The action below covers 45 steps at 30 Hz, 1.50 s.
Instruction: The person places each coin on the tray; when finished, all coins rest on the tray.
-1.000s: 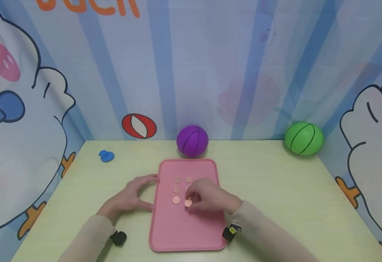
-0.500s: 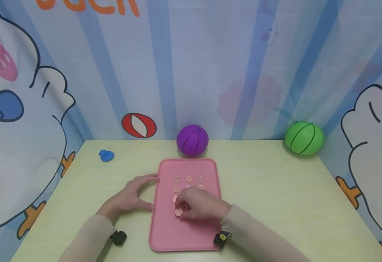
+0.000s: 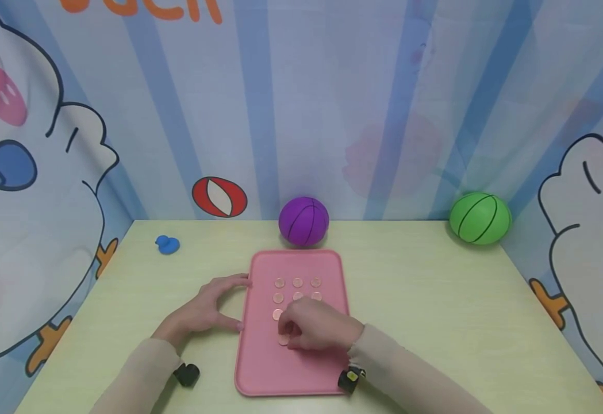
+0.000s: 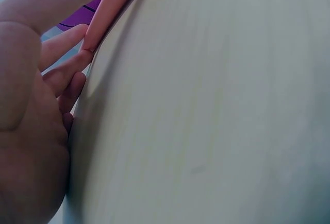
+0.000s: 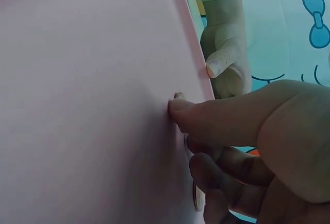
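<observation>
A pink tray [image 3: 267, 374] lies on the table with several copper-coloured coins [image 3: 277, 298] set out in rows on it. My right hand [image 3: 322, 325] is low over the tray and pinches one coin [image 3: 283, 340] between thumb and fingers, just below the rows. In the right wrist view, a sliver of that coin [image 5: 179, 96] shows past the thumb tip, close to the tray surface. My left hand [image 3: 205, 307] rests beside the tray, thumb and fingers spread, their tips touching its left rim. Part of the coin layout is hidden under the right hand.
Behind the tray sits a purple ball [image 3: 303, 221]. A green ball [image 3: 480, 218] stands at the back right corner, and a small blue duck [image 3: 167, 244] at the back left. A printed curtain [image 3: 322, 103] hangs along the table's back edge.
My right hand has moved left and toward the near side with the coin, then lowered it to the tray, uncovering the upper right coins. The left hand has stayed at the rim.
</observation>
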Each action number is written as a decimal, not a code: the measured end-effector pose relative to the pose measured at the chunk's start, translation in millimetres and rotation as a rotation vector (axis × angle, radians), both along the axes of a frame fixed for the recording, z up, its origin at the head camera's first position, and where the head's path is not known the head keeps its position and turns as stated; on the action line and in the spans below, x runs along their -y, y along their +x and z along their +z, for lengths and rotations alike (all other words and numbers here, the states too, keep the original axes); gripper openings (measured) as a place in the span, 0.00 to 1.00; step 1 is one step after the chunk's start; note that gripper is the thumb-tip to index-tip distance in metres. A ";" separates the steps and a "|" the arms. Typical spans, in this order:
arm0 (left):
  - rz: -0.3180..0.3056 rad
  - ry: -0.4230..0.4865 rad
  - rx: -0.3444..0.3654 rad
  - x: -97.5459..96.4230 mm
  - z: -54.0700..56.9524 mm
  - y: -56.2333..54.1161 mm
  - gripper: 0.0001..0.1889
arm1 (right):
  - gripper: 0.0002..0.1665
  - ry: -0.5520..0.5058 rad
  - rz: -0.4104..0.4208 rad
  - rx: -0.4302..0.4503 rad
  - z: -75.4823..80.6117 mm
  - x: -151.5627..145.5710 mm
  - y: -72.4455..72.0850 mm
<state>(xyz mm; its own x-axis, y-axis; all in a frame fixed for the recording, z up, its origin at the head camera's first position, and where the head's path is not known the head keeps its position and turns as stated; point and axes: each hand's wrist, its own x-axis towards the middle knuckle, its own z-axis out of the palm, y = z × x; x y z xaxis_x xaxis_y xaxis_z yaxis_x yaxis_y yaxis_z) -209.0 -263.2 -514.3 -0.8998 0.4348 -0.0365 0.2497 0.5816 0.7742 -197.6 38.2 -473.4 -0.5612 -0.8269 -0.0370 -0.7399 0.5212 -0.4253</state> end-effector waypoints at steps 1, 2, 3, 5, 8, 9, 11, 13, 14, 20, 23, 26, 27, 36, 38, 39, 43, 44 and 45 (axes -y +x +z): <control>0.000 0.001 0.002 0.0 0.1 0.0 0.49 | 0.08 0.000 0.001 -0.007 -0.5 0.1 -0.1; 0.001 0.001 0.002 0.1 0.2 0.1 0.49 | 0.07 0.001 0.002 -0.018 -1.2 0.3 -0.2; 0.002 0.000 0.003 0.1 0.4 0.2 0.49 | 0.07 0.002 0.003 -0.030 -1.8 0.6 -0.2; 0.008 0.000 0.013 -0.1 0.9 0.4 0.50 | 0.05 0.003 0.006 -0.053 -2.7 1.7 -0.2; 0.005 -0.003 0.007 0.1 0.9 0.7 0.49 | 0.04 0.003 0.001 -0.082 -3.7 3.9 -0.1; 0.004 -0.002 0.007 0.0 0.9 0.7 0.49 | 0.03 0.002 0.000 -0.089 -3.6 4.6 0.0; 0.002 0.001 0.006 0.0 0.8 0.7 0.49 | 0.03 0.003 -0.007 -0.098 -3.6 5.9 0.1; 0.003 0.005 0.010 0.0 0.8 0.7 0.50 | 0.02 0.006 -0.012 -0.102 -3.1 7.2 0.4; 0.001 0.007 0.007 0.0 0.7 0.7 0.50 | 0.02 0.007 -0.016 -0.099 -3.0 7.8 0.5; -0.005 0.009 -0.004 0.4 -0.4 0.5 0.50 | 0.02 0.022 -0.035 -0.080 -2.8 10.7 1.0; 0.001 0.009 0.003 0.0 -0.2 0.9 0.50 | 0.02 0.020 -0.036 -0.079 -2.5 11.4 1.2; 0.017 0.014 0.022 -1.0 1.3 2.0 0.50 | 0.02 0.008 -0.032 -0.081 -2.6 11.8 1.0; 0.022 0.015 0.028 -1.3 1.7 2.2 0.50 | 0.02 0.001 -0.032 -0.078 -2.1 11.7 1.1; 0.015 0.017 0.021 -2.2 0.9 1.5 0.50 | 0.04 -0.129 -0.066 -0.012 2.0 -10.5 -4.1; 0.017 0.018 0.023 -2.3 0.8 1.3 0.50 | 0.06 -0.151 -0.088 -0.010 4.9 -19.4 -6.8; 0.016 0.018 0.019 -2.3 0.8 1.3 0.50 | 0.06 -0.156 -0.103 -0.004 6.5 -24.2 -8.2; 0.013 0.022 0.019 -1.6 0.7 1.2 0.50 | 0.05 -0.184 -0.173 0.018 8.2 -45.1 -15.6; 0.011 0.022 0.015 -1.3 0.6 1.3 0.50 | 0.05 -0.191 -0.193 0.034 8.4 -50.5 -17.3; 0.012 0.021 0.016 -0.9 0.4 1.3 0.50 | 0.05 -0.197 -0.215 0.047 8.8 -55.9 -18.9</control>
<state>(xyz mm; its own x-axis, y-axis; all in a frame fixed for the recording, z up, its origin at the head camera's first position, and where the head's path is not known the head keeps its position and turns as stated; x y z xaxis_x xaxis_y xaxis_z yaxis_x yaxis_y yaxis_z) -207.8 -262.3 -513.8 -0.9045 0.4245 -0.0419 0.2299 0.5679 0.7903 -216.5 94.1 -464.6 -0.7255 -0.6833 0.0821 -0.5986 0.5677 -0.5652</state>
